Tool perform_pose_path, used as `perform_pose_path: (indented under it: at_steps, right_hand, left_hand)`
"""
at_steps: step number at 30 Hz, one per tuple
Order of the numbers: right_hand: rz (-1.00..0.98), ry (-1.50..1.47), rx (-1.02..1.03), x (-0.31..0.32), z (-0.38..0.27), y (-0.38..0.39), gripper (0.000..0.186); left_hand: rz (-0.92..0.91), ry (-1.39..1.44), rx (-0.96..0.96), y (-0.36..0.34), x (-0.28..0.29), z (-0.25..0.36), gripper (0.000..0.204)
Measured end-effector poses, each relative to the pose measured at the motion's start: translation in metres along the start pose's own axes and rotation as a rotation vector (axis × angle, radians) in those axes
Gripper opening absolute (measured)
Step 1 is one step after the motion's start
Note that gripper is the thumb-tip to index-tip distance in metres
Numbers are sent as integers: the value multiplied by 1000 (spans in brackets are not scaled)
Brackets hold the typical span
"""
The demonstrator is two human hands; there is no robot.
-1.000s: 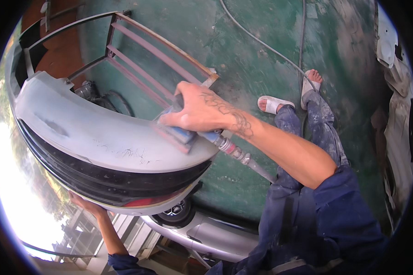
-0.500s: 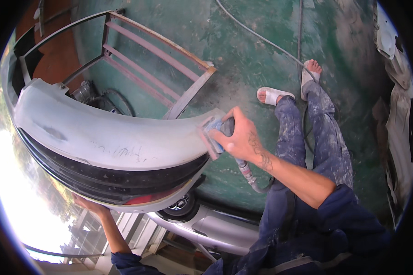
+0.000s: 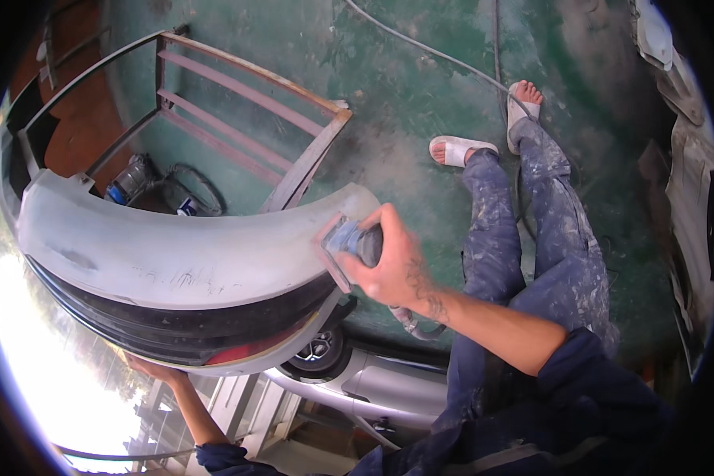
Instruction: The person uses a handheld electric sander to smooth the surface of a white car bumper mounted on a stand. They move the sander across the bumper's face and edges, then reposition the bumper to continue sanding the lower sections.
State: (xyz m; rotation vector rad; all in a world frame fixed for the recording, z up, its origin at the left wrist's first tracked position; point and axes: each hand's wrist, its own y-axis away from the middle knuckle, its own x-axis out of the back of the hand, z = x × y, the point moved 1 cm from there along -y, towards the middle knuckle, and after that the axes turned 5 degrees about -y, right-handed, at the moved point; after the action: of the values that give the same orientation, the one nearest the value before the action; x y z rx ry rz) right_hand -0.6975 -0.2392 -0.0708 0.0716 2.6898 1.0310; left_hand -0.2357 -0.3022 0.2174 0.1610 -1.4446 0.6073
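A grey car bumper (image 3: 135,242) with a black trim band and a red strip at its lower right curves across the left half of the view. Around a blue and black sander (image 3: 349,242) with a hose, the fingers of my right hand (image 3: 389,262) are closed. Its flat pad rests against the bumper's right end. Below the bumper, my left hand (image 3: 155,369) reaches to the lower edge; its fingers are mostly hidden behind it. Dark scuffs and pale sanded patches mark the grey surface.
Behind the bumper is a metal frame stand (image 3: 250,87) with several bars. A second power tool (image 3: 131,182) with a coiled hose lies on the green floor. A long hose (image 3: 428,49) runs to my feet. A silver car (image 3: 389,389) stands below; crumpled panels (image 3: 686,182) line the right.
My right hand and the sander have shifted left along the bumper's end. The whole view has moved a little, showing more of the tool on the floor. My left hand stays at the lower edge.
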Motion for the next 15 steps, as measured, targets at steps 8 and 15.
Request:
perform_pose_path:
  at_steps: [8,15]
  right_hand:
    - [36,110,-249,29,144,-78,53]
    - [-103,90,-124,16,25,-49,53]
  left_hand:
    - [-21,-42,-96,-9,10,-34,55]
    - [-49,0,-36,-11,17,-42,55]
